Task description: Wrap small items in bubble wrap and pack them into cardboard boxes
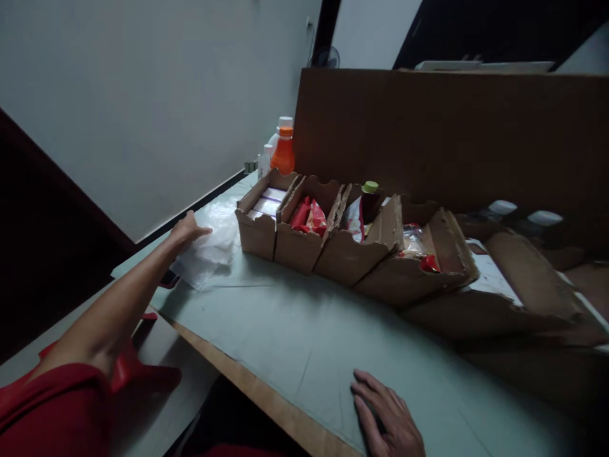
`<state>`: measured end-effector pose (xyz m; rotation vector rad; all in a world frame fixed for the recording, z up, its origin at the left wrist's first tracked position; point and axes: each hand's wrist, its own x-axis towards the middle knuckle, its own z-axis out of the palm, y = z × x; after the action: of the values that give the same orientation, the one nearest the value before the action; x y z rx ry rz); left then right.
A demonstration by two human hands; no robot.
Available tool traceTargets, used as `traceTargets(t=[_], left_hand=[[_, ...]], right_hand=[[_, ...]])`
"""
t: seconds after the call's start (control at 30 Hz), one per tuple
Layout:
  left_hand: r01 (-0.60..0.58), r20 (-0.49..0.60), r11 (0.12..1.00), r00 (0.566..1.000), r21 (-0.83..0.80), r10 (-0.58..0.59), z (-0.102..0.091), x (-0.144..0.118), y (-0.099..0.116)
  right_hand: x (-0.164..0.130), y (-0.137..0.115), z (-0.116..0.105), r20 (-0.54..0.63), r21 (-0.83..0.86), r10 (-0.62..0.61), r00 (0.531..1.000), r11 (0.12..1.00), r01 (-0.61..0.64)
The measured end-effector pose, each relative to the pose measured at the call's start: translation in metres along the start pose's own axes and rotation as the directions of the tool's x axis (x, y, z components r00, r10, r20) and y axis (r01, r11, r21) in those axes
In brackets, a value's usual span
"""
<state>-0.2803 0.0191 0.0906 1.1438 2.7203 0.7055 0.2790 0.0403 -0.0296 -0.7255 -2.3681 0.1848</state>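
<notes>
Right hand (390, 419) cut off below, rightmost cardboard boxes (535, 273) blurred

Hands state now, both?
Left hand: at the clear plastic; can't tell whether it's gripping.
Right hand: open, on the tabletop, nothing visibly held.

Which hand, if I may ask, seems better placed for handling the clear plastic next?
Probably the left hand: it is at the clear plastic, while the right hand is by the near edge of the tabletop, well away from it.
</notes>
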Motion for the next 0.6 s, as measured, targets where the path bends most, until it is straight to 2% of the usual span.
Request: traceTargets(t=[0.1, 0.17, 0.23, 0.27, 0.33, 0.4, 0.43, 0.47, 0.5, 0.53, 0.6], left_hand=[[-0.056, -0.172, 0.991, 0.982, 0.121, 0.077, 0.007, -0.019, 0.001], [-0.154, -0.273, 0.973, 0.942, 0.170, 0.196, 0.019, -0.041, 0.008], [-0.280, -0.339, 0.939, 0.879, 0.199, 0.334, 0.037, -0.071, 0.020], [-0.407, -0.365, 0.885, 0.808, 0.225, 0.464, 0.047, -0.088, 0.029], [-0.577, -0.343, 0.784, 0.706, 0.229, 0.619, 0.064, -0.118, 0.054], [-0.731, -0.419, 0.647, 0.530, 0.217, 0.738, 0.072, -0.136, 0.088], [-0.769, -0.467, 0.601, 0.458, 0.220, 0.757, 0.073, -0.139, 0.107], [-0.787, -0.505, 0.573, 0.407, 0.228, 0.761, 0.072, -0.138, 0.126], [-0.790, -0.527, 0.564, 0.382, 0.239, 0.759, 0.070, -0.133, 0.144], [-0.786, -0.531, 0.564, 0.375, 0.251, 0.760, 0.069, -0.126, 0.159], [-0.783, -0.494, 0.560, 0.387, 0.270, 0.779, 0.068, -0.112, 0.181]], right_hand=[[0.003, -0.006, 0.002, -0.035, 0.007, 0.021, 0.999, 1.000, -0.021], [0.001, -0.010, 0.002, -0.053, 0.013, 0.039, 0.998, 0.999, -0.038], [-0.001, -0.013, -0.003, -0.052, 0.027, 0.055, 0.997, 0.998, -0.054], [0.000, -0.013, -0.008, -0.043, 0.034, 0.063, 0.997, 0.997, -0.062], [0.013, -0.011, -0.023, -0.041, 0.036, 0.071, 0.997, 0.997, -0.069], [0.044, -0.006, -0.043, -0.078, -0.002, 0.033, 0.996, 0.999, -0.033], [0.068, -0.003, -0.054, -0.109, -0.038, -0.018, 0.994, 0.999, 0.014], [0.094, 0.000, -0.063, -0.133, -0.095, -0.065, 0.989, 0.994, 0.052], [0.123, 0.004, -0.070, -0.153, -0.162, -0.117, 0.981, 0.982, 0.092], [0.152, 0.007, -0.075, -0.163, -0.243, -0.175, 0.971, 0.961, 0.132], [0.202, 0.013, -0.076, -0.127, -0.371, -0.178, 0.976, 0.921, 0.120]])
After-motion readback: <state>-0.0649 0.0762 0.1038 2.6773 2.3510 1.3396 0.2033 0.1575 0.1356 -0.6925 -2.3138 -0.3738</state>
